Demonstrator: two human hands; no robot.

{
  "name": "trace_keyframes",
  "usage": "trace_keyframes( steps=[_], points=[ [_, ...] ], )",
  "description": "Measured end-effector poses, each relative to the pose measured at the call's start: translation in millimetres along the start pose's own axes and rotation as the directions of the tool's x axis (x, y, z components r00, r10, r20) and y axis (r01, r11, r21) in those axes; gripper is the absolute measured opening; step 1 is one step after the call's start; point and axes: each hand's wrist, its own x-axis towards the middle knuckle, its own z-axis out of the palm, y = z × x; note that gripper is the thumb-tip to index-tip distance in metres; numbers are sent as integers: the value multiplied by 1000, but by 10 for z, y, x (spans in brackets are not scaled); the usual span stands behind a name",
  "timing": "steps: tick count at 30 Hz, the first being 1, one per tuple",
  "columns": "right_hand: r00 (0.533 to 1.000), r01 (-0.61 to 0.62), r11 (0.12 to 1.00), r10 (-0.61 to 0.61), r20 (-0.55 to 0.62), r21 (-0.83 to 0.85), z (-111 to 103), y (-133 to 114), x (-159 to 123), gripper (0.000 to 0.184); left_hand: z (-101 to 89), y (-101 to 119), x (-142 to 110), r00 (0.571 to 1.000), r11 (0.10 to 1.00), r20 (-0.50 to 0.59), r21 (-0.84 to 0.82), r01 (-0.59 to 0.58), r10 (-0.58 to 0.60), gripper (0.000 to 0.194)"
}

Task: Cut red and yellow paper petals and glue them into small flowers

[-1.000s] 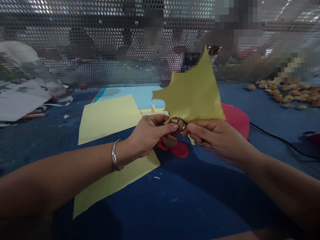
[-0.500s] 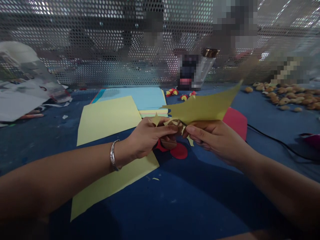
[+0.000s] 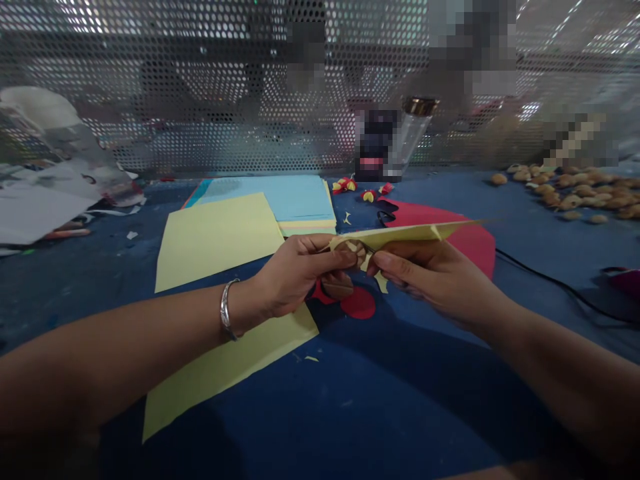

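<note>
Fingers of the left hand [image 3: 285, 277] are bent, the thumb pressed down on a rounded brownish piece [image 3: 353, 248], its nature too unclear to confirm. Those of the right hand [image 3: 427, 270] are drawn together, thumb and forefinger pinching a thin dark item [image 3: 371, 249] beside the left fingertips. Cut yellow paper [image 3: 397, 233] is located directly above the right hand, reaching over to the left fingertips, seen almost edge-on; which fingers bear it cannot be determined. One red disc [image 3: 358, 305] lies just below the left fingers on the blue table [image 3: 400, 400]. Red paper [image 3: 473, 250] lies beyond the right hand. A near yellow sheet [image 3: 225, 373] extends beneath the left forearm; a far yellow sheet [image 3: 220, 237] partly overlaps a blue-topped paper stack [image 3: 295, 197].
</note>
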Motion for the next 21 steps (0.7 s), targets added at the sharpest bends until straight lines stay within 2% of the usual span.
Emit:
trace_keyframes(
  steps=[6, 9, 12, 14, 17, 21],
  points=[
    [997, -16, 1000, 14, -77, -26, 10, 29, -18, 49, -8, -14, 1, 999, 1000, -47, -1, 12, -12, 23],
    [1000, 24, 999, -24, -16, -26, -2, 25, -5, 49, 11, -4, -1, 999, 998, -15, -58, 30, -31, 22],
    [999, 37, 997, -35, 28, -65, -33, 15, 6, 52, 24, 7, 7, 999, 995, 16, -95, 32, -30, 30],
    [999, 46, 995, -43, 32, -90, -49, 13, 8, 53, 14, 3, 15, 1000, 998, -13, -59, 23, -24, 28],
    [997, 75, 992, -71, 43, -104, -56, 12, 5, 52, -20, -21, 21, 997, 999, -75, 33, 1, 2, 16],
    [993, 107, 985, -101, 53, -135, -48, -2, 1, 52, -45, -44, 11, 994, 996, -104, 82, -30, 38, 12]
  ],
)
